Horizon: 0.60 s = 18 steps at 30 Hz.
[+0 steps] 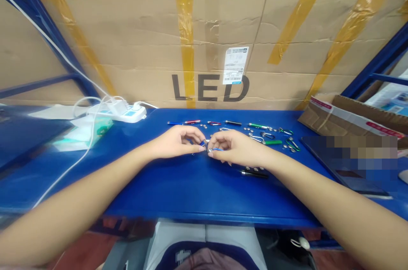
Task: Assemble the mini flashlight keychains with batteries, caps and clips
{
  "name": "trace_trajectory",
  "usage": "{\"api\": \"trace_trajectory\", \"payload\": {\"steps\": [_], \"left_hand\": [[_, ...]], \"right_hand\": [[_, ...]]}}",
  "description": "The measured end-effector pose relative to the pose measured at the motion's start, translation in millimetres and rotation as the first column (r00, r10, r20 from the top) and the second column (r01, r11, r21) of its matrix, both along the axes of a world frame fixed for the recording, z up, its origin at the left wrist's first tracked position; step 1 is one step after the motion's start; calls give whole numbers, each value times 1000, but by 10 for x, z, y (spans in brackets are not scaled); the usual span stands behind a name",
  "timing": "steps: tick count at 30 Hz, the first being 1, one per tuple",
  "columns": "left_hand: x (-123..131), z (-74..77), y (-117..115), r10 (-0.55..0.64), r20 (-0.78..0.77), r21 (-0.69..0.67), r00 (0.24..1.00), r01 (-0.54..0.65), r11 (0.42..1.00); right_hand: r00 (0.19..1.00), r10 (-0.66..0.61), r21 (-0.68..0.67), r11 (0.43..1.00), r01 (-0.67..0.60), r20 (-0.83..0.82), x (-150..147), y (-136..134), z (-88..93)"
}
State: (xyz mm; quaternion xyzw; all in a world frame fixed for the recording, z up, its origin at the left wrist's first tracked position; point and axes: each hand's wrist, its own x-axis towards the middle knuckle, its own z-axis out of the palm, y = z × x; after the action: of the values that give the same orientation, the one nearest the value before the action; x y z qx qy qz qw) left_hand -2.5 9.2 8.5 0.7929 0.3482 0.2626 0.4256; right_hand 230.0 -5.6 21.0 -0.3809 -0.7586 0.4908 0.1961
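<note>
My left hand (178, 141) is closed, its thumb and fingertips pinching a small blue piece (202, 143) that looks like part of a slim torch; the fingers hide most of it. Close beside it, almost touching, my right hand (237, 146) is closed on a blue carabiner (217, 149), only partly visible. Behind the hands lie a blue tube (175, 123), a red one (192, 122), a black one (233, 123) and a green one (258, 126). Small round silver discs (284, 147), like button cells, are scattered among several carabiners. A black tube (254, 174) lies nearer me.
A large cardboard box (137, 40) stands behind the blue table (165, 193). At left are a white power strip (135, 112), its cable and a green-white plastic packet (84, 132). An open carton (347, 119) and a dark flat panel (338, 168) occupy the right.
</note>
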Motion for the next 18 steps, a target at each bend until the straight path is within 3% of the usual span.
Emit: {"api": "trace_trajectory", "payload": {"steps": [3,5,10,13,18], "left_hand": [[-45,32,5,-34,-92,38,995,37,999],[-47,54,-10,-51,-117,38,992,55,998],[-28,107,-61,-67,-187,64,980,80,995],[-31,116,-67,-66,-244,109,967,95,990],[-51,88,-48,-109,-284,101,953,142,985]], "right_hand": [[991,37,54,998,-44,129,-21,-81,-19],[981,30,176,982,-65,193,-42,-108,-48],[958,-12,463,877,-127,286,-49,-101,-91],[927,-24,539,819,-195,373,-28,-102,-80],[915,-49,588,779,-216,401,-30,-96,-85]]}}
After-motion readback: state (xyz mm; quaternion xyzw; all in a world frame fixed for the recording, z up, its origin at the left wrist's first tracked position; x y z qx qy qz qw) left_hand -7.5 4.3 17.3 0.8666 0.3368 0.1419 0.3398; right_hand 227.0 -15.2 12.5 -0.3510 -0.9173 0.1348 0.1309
